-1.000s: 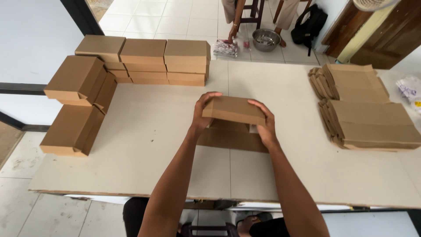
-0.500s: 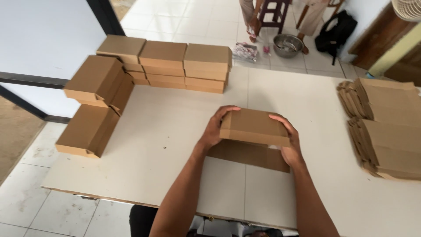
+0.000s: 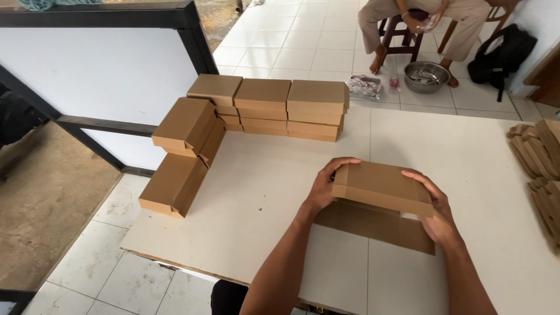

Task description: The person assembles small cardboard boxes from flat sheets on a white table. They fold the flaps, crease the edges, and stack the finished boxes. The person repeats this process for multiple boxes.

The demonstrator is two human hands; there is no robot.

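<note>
Brown cardboard box (image 3: 382,188) is gripped at both ends by left hand (image 3: 322,189) and right hand (image 3: 438,211), above white table (image 3: 262,192). Finished boxes (image 3: 262,108) are stacked at far-left corner.

- The cardboard box (image 3: 382,188) between the hands is showing plain brown, with no print.
- The surface (image 3: 262,192) is showing flat white, lightly speckled with small dark marks.
- The stacked boxes (image 3: 262,108) at the far edge are showing the same plain brown.
- The flat cardboard blanks (image 3: 542,157) at the right are showing brown.
- The floor tiles (image 3: 315,41) are gleaming white with grey grout lines.
- The bowl (image 3: 426,76) on the floor is shining silver.
- The backpack (image 3: 501,52) is showing black.
</note>
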